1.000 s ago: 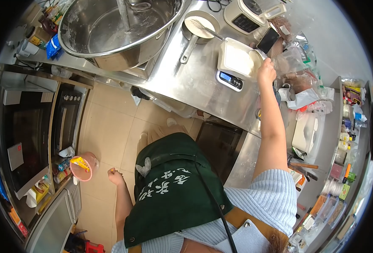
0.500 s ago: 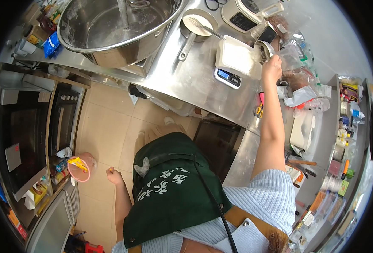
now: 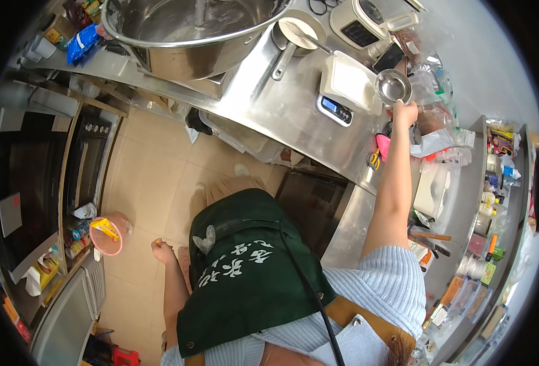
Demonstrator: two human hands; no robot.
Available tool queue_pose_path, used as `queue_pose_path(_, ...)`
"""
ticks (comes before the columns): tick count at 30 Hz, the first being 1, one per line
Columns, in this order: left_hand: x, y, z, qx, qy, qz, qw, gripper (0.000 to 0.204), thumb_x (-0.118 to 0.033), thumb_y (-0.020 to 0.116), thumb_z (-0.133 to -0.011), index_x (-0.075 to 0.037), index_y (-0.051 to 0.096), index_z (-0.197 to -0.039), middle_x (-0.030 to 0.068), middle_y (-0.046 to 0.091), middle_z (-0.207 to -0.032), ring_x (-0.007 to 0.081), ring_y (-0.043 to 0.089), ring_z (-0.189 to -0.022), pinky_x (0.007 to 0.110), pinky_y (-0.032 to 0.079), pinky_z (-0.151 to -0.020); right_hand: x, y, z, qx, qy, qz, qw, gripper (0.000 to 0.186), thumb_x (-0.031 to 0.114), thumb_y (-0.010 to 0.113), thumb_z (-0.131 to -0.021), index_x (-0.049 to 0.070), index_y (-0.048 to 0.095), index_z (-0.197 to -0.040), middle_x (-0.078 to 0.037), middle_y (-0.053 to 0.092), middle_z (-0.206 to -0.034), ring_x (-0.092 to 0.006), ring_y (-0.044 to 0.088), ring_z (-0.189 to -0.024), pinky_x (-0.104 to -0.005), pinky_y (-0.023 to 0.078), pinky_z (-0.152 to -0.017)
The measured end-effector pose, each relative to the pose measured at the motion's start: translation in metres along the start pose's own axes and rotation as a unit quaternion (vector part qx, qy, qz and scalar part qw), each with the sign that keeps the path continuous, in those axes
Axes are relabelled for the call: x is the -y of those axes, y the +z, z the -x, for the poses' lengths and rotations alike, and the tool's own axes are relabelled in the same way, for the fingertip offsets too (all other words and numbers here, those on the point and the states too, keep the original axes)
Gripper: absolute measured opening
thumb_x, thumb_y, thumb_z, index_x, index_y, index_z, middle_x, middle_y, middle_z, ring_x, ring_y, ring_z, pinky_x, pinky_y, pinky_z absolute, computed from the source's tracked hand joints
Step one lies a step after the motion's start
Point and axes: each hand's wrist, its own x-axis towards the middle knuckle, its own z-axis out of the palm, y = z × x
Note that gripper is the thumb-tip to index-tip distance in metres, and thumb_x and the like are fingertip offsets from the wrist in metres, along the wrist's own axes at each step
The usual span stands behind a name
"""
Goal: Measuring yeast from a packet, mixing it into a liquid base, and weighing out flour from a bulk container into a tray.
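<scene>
Far along the steel counter, I see my right hand clamped on the near rim of a small steel bowl, fingers closed over its edge. That bowl is lifted just right of the white tray that sits on a digital scale; the scale's display strip faces me with a small blue screen. I cannot tell what, if anything, lies inside the bowl.

To the left of the scale stands a small saucepan with a long handle and a whitish inside, and beyond it, at the far left, a very large steel mixing bowl. A white appliance with a dark panel sits at the far edge, with a dark phone-like slab beside it. A blue packet lies at the far left end of the counter.

Right of my hand are crumpled clear plastic bags with brownish contents and a white bag below them. Pink-handled scissors lie near the counter's edge, just under my forearm. Along the right side, a shelf holds small bottles and boxes with red, yellow and green labels, too small to make out further.

My left hand hangs low by my side over the tiled floor, curled into a loose fist and holding nothing that I can see. Near it on the left sits a pink bucket with a yellow packet in it, beside a dark oven front.
</scene>
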Motion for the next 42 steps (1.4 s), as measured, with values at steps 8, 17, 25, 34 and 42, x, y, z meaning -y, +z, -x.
queue_pose_path(8,0.056,0.011,0.002,0.0,-0.009,-0.059,0.998,0.014,-0.006,0.046,-0.079,0.001,0.054,-0.087,0.0123,0.055,-0.064,0.0216,0.053,-0.055,0.033,0.043,-0.051,0.034,0.004,0.112,0.468,0.281,-0.322,0.774,0.011,0.008,0.047,-0.079,0.004,0.052,-0.088,-0.005,0.058,-0.072,-0.012,0.055,-0.051,-0.0234,0.051,-0.042)
queue_pose_path(17,0.042,0.056,0.033,0.02,-0.064,-0.141,0.988,0.011,-0.008,0.048,-0.079,-0.002,0.055,-0.084,0.0194,0.057,-0.078,0.0342,0.056,-0.073,0.037,0.043,-0.064,0.008,0.124,0.299,0.616,0.536,-0.146,0.559,0.013,-0.001,0.05,-0.074,0.002,0.051,-0.087,-0.006,0.055,-0.066,-0.0122,0.054,-0.052,-0.0234,0.05,-0.046)
queue_pose_path(25,0.083,0.118,0.019,0.029,-0.007,-0.148,0.989,0.006,-0.005,0.047,-0.078,-0.003,0.052,-0.081,0.0167,0.055,-0.08,0.0342,0.054,-0.073,0.039,0.043,-0.062,-0.084,0.377,0.303,0.42,0.372,-0.034,0.827,0.014,0.001,0.046,-0.078,-0.005,0.05,-0.091,-0.016,0.057,-0.082,-0.0238,0.059,-0.07,-0.0325,0.053,-0.057)
queue_pose_path(34,0.064,0.133,0.002,0.009,0.032,-0.143,0.989,0.003,0.002,0.046,-0.079,-0.001,0.048,-0.079,0.014,0.051,-0.071,0.0293,0.052,-0.063,0.032,0.042,-0.057,-0.157,0.494,0.273,0.235,-0.256,0.48,0.805,0.03,0.021,0.056,-0.076,-0.002,0.048,-0.093,-0.02,0.056,-0.092,-0.031,0.06,-0.075,-0.0359,0.051,-0.064)
queue_pose_path(42,0.06,0.151,0.008,0.032,0.07,-0.118,0.99,0.008,0.006,0.043,-0.078,-0.001,0.047,-0.081,0.0136,0.05,-0.073,0.0282,0.05,-0.064,0.032,0.041,-0.057,-0.201,0.587,0.249,0.322,-0.284,0.331,0.84,0.02,0.01,0.057,-0.074,-0.003,0.048,-0.087,-0.018,0.055,-0.09,-0.0283,0.06,-0.069,-0.0377,0.052,-0.057)
